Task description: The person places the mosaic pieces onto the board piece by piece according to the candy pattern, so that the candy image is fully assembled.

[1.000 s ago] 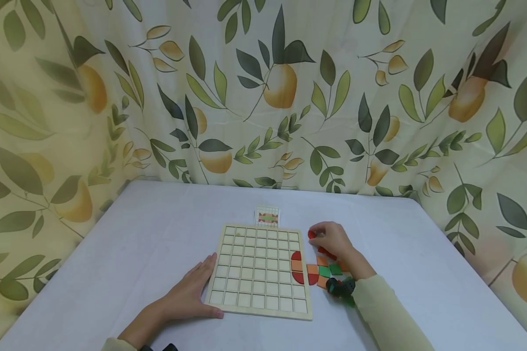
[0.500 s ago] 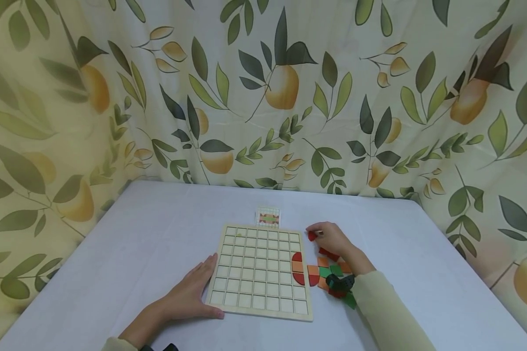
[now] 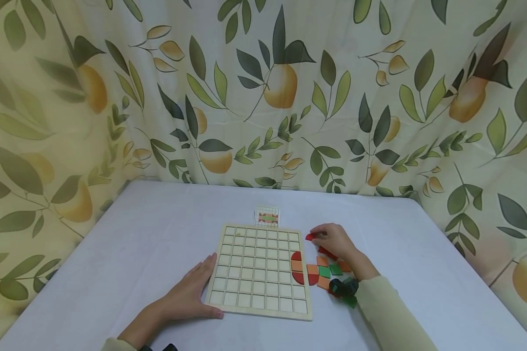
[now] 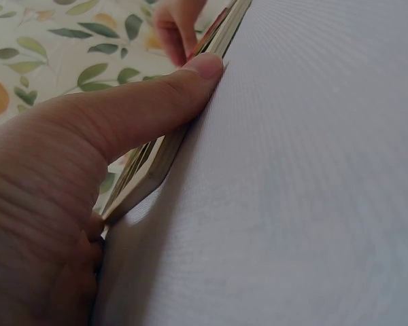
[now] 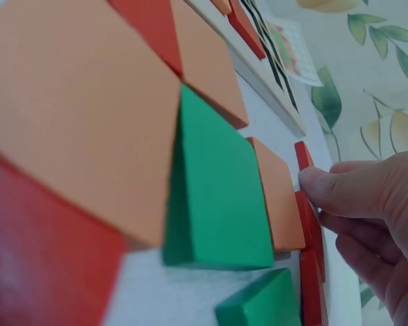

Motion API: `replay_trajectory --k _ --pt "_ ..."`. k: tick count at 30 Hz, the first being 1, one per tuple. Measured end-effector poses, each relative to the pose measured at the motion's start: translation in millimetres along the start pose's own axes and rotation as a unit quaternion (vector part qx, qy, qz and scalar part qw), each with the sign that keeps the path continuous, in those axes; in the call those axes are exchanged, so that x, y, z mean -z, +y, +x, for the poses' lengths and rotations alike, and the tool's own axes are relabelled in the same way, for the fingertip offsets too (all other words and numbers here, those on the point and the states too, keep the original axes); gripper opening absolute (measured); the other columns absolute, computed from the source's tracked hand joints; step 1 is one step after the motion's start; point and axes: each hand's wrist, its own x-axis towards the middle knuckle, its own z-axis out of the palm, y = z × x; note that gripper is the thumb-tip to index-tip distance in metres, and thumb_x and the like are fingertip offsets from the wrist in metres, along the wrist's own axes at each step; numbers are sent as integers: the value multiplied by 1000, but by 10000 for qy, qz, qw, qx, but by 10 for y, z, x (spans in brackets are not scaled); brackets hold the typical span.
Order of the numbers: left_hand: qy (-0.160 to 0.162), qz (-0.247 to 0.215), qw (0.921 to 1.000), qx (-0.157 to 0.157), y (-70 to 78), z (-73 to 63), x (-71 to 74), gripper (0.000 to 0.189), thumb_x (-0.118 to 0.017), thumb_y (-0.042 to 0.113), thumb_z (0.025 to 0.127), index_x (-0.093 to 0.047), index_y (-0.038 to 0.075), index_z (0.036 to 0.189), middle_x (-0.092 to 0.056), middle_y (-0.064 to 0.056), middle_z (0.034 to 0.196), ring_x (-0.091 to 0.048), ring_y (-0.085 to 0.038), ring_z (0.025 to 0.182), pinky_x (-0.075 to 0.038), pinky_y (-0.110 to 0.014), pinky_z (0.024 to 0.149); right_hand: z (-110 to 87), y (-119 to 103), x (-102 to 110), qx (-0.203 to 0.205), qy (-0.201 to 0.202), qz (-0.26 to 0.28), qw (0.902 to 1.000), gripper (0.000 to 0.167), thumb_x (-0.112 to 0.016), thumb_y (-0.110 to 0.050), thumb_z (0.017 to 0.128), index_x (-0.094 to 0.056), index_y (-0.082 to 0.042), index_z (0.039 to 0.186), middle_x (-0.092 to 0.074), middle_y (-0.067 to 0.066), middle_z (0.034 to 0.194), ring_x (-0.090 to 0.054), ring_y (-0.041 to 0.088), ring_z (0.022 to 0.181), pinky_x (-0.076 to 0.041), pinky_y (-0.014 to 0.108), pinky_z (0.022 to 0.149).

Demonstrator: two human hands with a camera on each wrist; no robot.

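A wooden grid board (image 3: 249, 271) lies on the white table. My left hand (image 3: 192, 287) rests at its near left corner, fingers extended along the left side. In the left wrist view, the thumb (image 4: 170, 95) presses the board's edge. At the board's right side sit an orange square (image 3: 296, 265) and red rounded pieces (image 3: 298, 278) above and below it. To the right of the far right corner, my right hand (image 3: 334, 240) pinches a small red piece (image 3: 310, 237) between thumb and fingers. Part of that piece is hidden by the fingertips.
Loose orange, green (image 3: 335, 269) and red pieces (image 3: 327, 253) lie right of the board, some beneath the right wrist. A small pattern card (image 3: 268, 216) lies against the board's far edge. Behind the table hangs a leaf-and-fruit curtain (image 3: 254, 107).
The red piece has turned in my right fingers, from a rounded face to a flatter, low-lying outline. My left hand and the board stay in place.
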Motion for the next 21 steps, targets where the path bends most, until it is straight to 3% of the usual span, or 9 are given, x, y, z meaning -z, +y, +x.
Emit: replay_trajectory --k 8,21 --pt "21 38 10000 40 9 5 -3 130 -67 74 56 -8 2 147 -15 -12 151 -13 -25 137 -12 -42 109 -59 -11 -50 -455 245 224 9984 27 -73 -15 80 -69 -3 103 -65 8 99 -54 22 90 -51 37 80" --pt "47 18 10000 51 4 8 -7 130 -68 74 55 -9 1 147 -15 -12 151 -14 -24 137 -13 -42 109 -260 -151 -158 -542 841 114 9949 26 -73 -18 79 -70 -1 99 -66 7 92 -54 21 83 -51 35 73"
